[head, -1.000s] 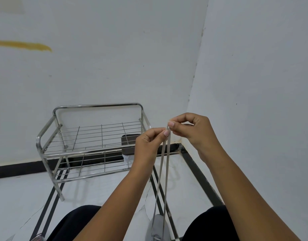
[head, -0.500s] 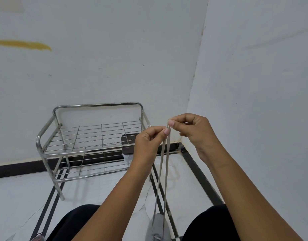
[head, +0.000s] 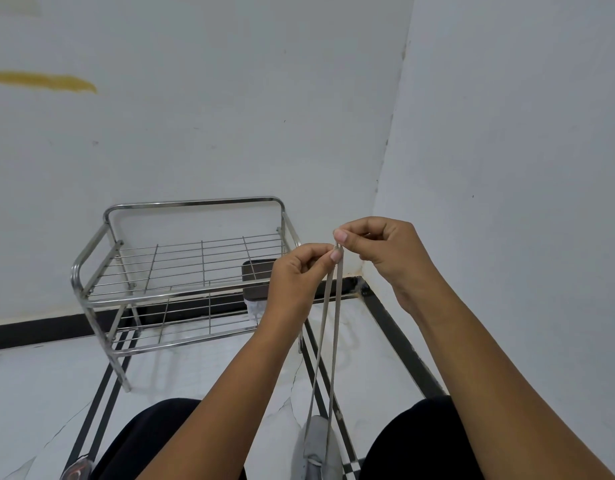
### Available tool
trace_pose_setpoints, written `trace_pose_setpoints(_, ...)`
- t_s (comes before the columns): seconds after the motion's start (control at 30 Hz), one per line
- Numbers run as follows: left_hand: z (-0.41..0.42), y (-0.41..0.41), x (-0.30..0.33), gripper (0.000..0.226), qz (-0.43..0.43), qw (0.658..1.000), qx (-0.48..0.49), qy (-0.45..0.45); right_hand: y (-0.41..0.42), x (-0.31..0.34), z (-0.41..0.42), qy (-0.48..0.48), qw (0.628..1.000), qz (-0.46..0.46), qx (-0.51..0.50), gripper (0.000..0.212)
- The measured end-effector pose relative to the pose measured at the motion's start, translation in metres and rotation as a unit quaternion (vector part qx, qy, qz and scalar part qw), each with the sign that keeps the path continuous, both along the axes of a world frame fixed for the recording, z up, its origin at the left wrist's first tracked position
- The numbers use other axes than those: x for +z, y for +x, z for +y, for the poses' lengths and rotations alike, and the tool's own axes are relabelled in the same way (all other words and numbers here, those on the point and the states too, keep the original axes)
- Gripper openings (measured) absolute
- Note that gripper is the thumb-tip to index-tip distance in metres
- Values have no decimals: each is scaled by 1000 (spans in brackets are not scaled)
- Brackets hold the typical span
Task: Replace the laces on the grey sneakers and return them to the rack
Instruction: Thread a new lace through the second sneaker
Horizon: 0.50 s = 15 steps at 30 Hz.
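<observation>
Up high, hands (head: 347, 261) pinching lace (head: 336, 306) ends (taut)

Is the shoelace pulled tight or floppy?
Tight: both strands of the lace run straight from the pinching left hand and right hand down to the sneaker.

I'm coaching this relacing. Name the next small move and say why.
Probably lower the two ends to the sneaker and thread the next eyelets: the left hand and right hand pinch both ends of the lace level, strands taut.
</observation>
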<state>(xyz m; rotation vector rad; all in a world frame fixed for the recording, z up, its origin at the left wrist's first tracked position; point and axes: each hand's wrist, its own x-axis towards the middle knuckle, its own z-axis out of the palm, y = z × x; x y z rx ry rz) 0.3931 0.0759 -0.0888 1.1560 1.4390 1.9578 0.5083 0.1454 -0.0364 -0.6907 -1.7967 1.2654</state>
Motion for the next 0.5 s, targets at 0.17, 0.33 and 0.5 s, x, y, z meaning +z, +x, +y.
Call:
trace_pose_setpoints(0.17, -2, 0, 1, 13, 27, 1000, -6, -4, -1, -1, 1, 7, 1000, -1, -2, 8)
trace_pose_setpoints(0.33, -2, -1, 2, 11, 28, 1000, -3, -4, -2, -1, 0, 6, 1000, 10, -2, 9)
trace_pose_setpoints(0.5, -2, 0, 2, 9, 28, 1000, 4, -6, -2, -1, -1, 7, 1000, 20, -7, 8)
